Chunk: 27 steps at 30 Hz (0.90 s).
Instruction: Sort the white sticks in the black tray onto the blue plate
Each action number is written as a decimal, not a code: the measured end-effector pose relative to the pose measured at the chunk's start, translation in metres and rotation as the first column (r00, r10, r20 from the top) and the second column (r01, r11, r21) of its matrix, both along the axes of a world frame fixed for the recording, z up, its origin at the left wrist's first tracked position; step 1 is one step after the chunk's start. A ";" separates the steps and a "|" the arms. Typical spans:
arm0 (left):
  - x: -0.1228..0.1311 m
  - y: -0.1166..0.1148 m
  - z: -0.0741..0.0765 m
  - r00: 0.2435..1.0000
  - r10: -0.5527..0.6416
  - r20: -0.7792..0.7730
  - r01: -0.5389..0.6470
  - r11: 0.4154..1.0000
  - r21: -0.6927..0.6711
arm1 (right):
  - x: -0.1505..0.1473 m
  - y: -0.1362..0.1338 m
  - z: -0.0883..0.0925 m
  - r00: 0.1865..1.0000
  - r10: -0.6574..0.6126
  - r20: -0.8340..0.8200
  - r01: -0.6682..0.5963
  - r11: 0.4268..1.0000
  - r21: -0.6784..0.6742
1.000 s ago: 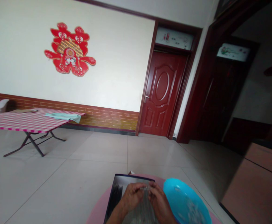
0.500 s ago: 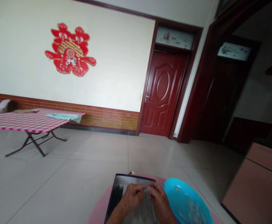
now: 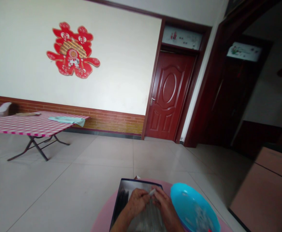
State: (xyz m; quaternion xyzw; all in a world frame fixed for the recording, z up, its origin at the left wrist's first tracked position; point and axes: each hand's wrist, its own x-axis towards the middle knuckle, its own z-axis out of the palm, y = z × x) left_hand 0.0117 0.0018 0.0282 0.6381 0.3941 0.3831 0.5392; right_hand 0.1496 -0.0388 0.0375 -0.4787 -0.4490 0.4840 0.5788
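At the bottom centre of the frame, the left hand (image 3: 137,203) and right hand (image 3: 162,206) pinch together a small white piece (image 3: 152,192), fingers closed on it, above the dark tray (image 3: 123,196). The blue bowl (image 3: 191,209) touches the tray's right edge. Wide open floor (image 3: 82,180) lies to the left.

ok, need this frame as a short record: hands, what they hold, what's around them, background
left hand: pinching a small white piece together with the right
right hand: at the same piece, hands close together
under hands: clear plastic bundle, contents unclear
surface: pink round table
left of hands: dark tray
right of hands: blue bowl with small pale bits
background: checked folding table, red wall ornament, red door
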 end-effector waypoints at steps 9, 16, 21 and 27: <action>0.000 -0.008 0.007 0.976 -0.140 0.164 0.169 0.970 -0.176 | -0.006 0.004 -0.005 0.968 0.090 -0.235 -0.090 0.996 0.010; 0.007 -0.005 -0.005 0.994 -0.102 0.024 0.103 0.995 -0.015 | -0.006 0.002 0.000 0.983 0.026 -0.184 -0.030 0.999 -0.017; 0.011 -0.005 -0.007 0.999 -0.022 -0.034 0.027 0.991 0.129 | -0.012 0.000 0.004 0.983 0.001 -0.181 -0.008 0.999 -0.040; 0.014 -0.012 -0.007 0.927 0.201 -0.316 -0.029 0.879 0.475 | -0.010 0.004 -0.005 0.972 -0.017 -0.233 0.003 0.998 -0.060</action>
